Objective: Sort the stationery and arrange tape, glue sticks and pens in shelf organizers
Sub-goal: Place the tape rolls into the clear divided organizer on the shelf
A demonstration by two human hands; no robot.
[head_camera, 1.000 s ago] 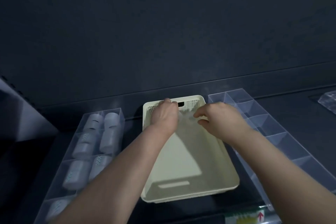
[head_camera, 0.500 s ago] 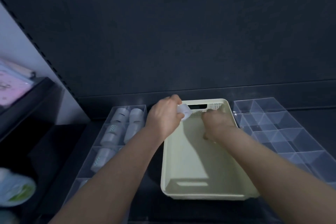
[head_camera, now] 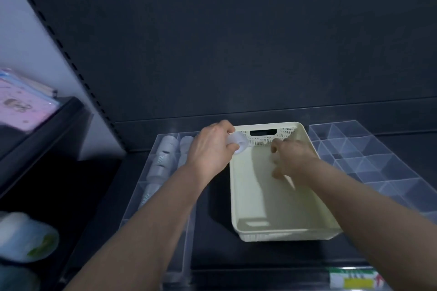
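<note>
Left hand [head_camera: 210, 149] grips a clear tape roll [head_camera: 237, 142] between thumb and fingers, holding it over the far-left corner of the cream basket [head_camera: 279, 220]. Right hand [head_camera: 292, 158] is down inside the basket toward its far end, fingers curled and blurred — whether it holds anything I cannot tell.

From the left hand, at 9 o'clock, a clear organizer [head_camera: 151, 186] lies just beside the basket; more tape rolls [head_camera: 165, 156] sit in its far compartments in two rows, one behind another. From the right hand, at 3 o'clock, a second clear organizer [head_camera: 369, 160] with many small cells sits just right of the basket.

Basket and both organizers rest on a dark shelf [head_camera: 212, 253] with a dark back panel [head_camera: 236, 54] behind at 12 o'clock. A price label [head_camera: 354, 280] shows on the shelf edge at 5 o'clock. Far out at 9 o'clock, a pink packet [head_camera: 21, 106] lies on another shelf — below it, at 8 o'clock, a blurred white and green object [head_camera: 26, 236].
</note>
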